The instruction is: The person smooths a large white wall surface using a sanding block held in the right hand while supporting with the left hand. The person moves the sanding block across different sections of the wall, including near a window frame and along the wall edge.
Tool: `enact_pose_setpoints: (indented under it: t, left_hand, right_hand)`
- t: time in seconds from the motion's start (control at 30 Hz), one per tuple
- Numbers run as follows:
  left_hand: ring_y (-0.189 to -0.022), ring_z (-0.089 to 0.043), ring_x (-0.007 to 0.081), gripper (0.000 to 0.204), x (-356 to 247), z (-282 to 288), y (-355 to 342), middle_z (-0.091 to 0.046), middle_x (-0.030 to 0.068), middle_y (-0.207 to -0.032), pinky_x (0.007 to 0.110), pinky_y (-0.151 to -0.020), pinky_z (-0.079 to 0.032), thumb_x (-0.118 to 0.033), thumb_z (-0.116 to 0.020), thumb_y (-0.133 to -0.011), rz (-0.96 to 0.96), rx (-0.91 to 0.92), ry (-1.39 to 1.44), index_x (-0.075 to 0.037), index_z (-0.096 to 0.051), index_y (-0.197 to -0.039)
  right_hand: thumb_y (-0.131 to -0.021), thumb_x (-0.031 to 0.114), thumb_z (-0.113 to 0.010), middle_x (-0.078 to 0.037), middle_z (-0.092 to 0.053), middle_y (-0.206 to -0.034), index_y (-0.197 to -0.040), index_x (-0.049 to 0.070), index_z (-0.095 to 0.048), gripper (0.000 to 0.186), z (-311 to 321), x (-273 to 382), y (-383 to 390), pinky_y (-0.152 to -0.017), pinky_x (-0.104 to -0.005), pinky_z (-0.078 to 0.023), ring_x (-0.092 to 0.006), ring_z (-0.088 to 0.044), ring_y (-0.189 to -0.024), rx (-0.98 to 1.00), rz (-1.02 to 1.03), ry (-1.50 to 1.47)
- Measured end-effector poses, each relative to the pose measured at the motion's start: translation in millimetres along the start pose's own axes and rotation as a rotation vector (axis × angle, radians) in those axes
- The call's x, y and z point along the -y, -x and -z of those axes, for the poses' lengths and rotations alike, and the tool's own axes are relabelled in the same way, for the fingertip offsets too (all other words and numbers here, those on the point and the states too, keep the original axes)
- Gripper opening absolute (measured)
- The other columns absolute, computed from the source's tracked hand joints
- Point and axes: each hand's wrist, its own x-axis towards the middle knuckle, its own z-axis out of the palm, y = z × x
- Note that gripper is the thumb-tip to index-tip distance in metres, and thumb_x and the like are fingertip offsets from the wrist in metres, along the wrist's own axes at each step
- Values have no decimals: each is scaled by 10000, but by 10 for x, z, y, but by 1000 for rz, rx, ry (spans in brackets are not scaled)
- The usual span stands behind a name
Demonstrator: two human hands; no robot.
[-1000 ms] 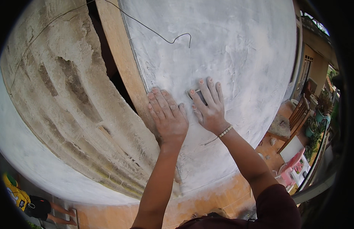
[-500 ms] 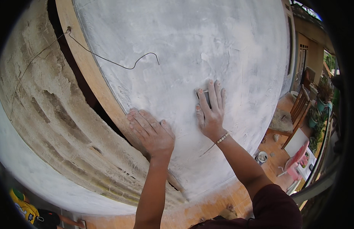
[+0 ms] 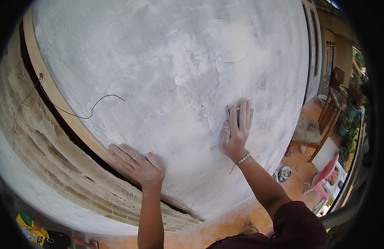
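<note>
My right hand (image 3: 237, 137) rests on the white, powdery plastered wall (image 3: 179, 62), fingers extended over a small dark rectangular pad (image 3: 237, 112) that it holds against the surface. Lower and to the left, my left hand (image 3: 140, 166) lies with fingers stretched out on the plaster, beside a pale wooden strip (image 3: 32, 41). A dark gap runs along the strip's other side, with rough grey-brown masonry (image 3: 42, 133) beyond it. A thin bent wire (image 3: 92, 112) hangs across the strip and plaster. Both hands are coated in white dust.
A wooden chair (image 3: 324, 124) with a slab on it, potted plants (image 3: 345, 128), a tin can (image 3: 285, 174) and a pink plastic object (image 3: 330, 170) stand at right. Another person in yellow (image 3: 32, 230) is at lower left. An orange tiled floor (image 3: 262, 224) shows below.
The view has shifted, with the wire and wooden strip now further left. My hands are farther apart: the left moved left and down in the picture, the right slightly right with the pad.
</note>
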Motion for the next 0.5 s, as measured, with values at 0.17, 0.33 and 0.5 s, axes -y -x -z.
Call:
enact_pose_setpoints:
  t: [0.17,0.33,0.5]
  left_hand:
    - [-1501,-31,560,883,-114,2,80,-18,409,-1602,610,-1213,-78,-413,-393,-988,123,115,-53,158,-17,-1546]
    - [-1496,32,572,1012,-370,-47,238,44,405,-1605,649,-1193,-42,-477,-493,-930,159,139,-33,122,22,-1561]
    - [-1478,120,588,1217,-933,-43,454,139,416,-1585,711,-1148,14,-601,-626,-854,274,211,48,85,84,-1566]
  right_hand:
    - [-1006,293,-501,-307,-399,-1531,-1391,242,-604,402,348,-569,722,-1150,-672,-249,-505,-354,-1437,251,258,29]
    - [-1033,293,-451,-326,-333,-1567,-1439,87,-547,466,467,-1082,225,-1159,-670,-204,-526,-315,-1449,-7,25,25]
    - [-1004,281,-517,-315,-333,-1574,-1438,92,-557,475,293,-835,-222,-1167,-657,-193,-527,-319,-1447,67,-117,52]
